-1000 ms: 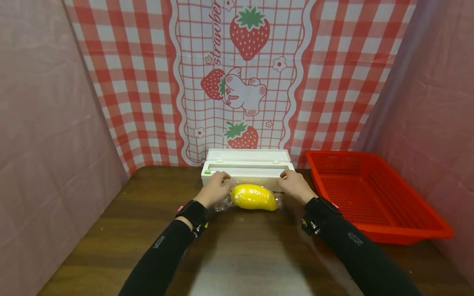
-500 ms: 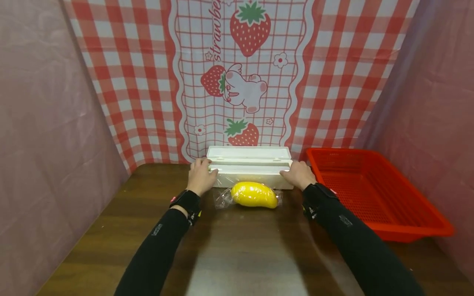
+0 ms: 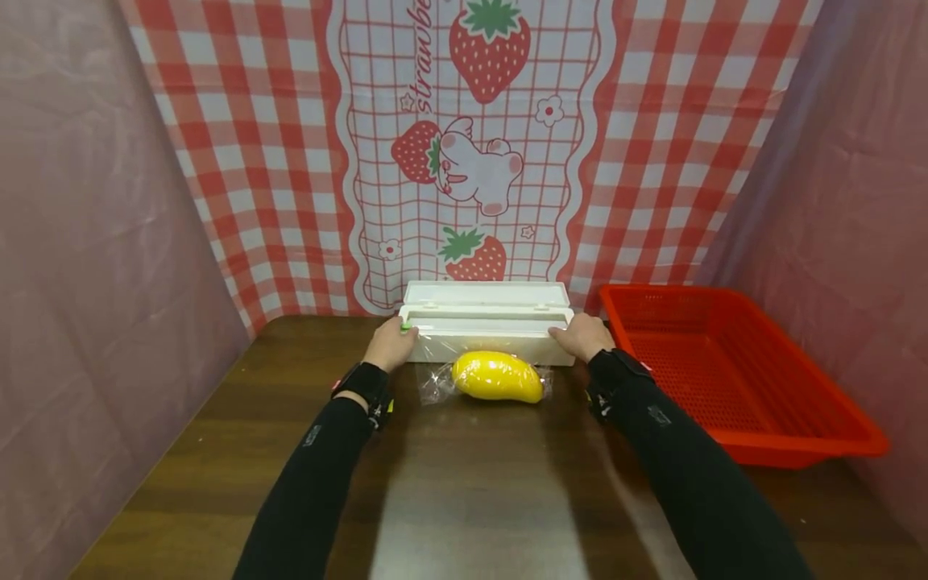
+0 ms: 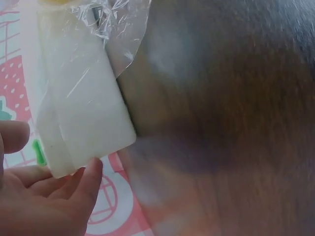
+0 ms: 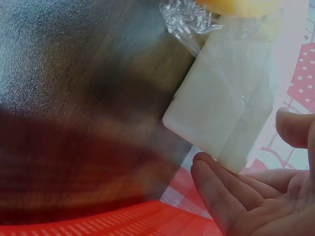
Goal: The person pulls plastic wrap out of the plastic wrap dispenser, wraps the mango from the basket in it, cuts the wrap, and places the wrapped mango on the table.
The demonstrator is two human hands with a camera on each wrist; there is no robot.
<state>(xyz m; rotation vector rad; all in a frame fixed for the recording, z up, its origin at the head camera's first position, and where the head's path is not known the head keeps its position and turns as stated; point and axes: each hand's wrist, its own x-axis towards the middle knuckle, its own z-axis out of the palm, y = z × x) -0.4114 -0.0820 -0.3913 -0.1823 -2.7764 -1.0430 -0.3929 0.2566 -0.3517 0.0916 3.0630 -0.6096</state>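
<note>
A white cling film box (image 3: 493, 346) stands at the back of the table, its lid (image 3: 486, 292) raised. A small green slider (image 3: 406, 326) shows at its left end. In front lies a yellow mango (image 3: 497, 376), loosely covered in clear cling film (image 3: 437, 385) that spreads out on its left. My left hand (image 3: 391, 345) is at the box's left end; in the left wrist view its fingers (image 4: 91, 179) touch that end, thumb held apart. My right hand (image 3: 584, 336) mirrors it at the right end, fingers (image 5: 216, 184) against the box and thumb (image 5: 294, 128) raised.
A red plastic basket (image 3: 805, 441) stands to the right of my right forearm. Behind the box hangs a checked strawberry cloth (image 3: 290, 161). Pink cloth walls (image 3: 87, 242) enclose both sides of the brown wooden table (image 3: 239, 427).
My hands have moved from the box's front, beside the mango, outward to its two ends. In the last half second the left hand has lowered slightly. The mango stays in place.
</note>
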